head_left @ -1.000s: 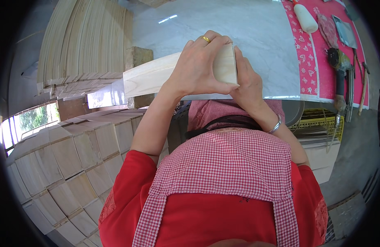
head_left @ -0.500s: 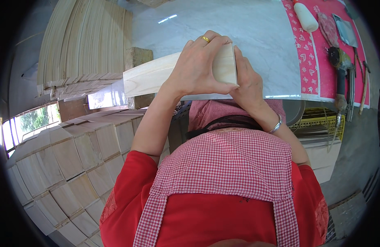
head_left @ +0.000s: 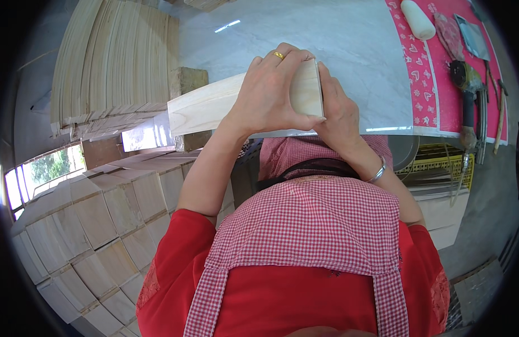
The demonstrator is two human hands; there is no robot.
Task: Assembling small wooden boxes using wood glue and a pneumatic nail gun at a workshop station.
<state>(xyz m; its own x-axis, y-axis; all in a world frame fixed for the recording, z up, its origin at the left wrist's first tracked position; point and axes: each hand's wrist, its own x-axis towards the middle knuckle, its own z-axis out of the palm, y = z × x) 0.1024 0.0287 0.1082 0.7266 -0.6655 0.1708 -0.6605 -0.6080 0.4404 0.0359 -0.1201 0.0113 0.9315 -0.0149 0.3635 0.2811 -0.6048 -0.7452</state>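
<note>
Head view: grasping a pale wooden piece [head_left: 206,101] at twelve o'clock over the near edge of the bench [head_left: 360,33], with left hand [head_left: 271,92] fingers spanning its top and right hand [head_left: 339,109] fingers along its three-o'clock end, too hidden to tell if clenched. Flanked by stacked boards [head_left: 113,62] at ten o'clock.

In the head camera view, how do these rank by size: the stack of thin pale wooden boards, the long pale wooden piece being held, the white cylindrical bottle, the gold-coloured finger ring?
1. Stack of boards
2. Wooden piece, though partly covered
3. White bottle
4. Gold-coloured ring
</note>
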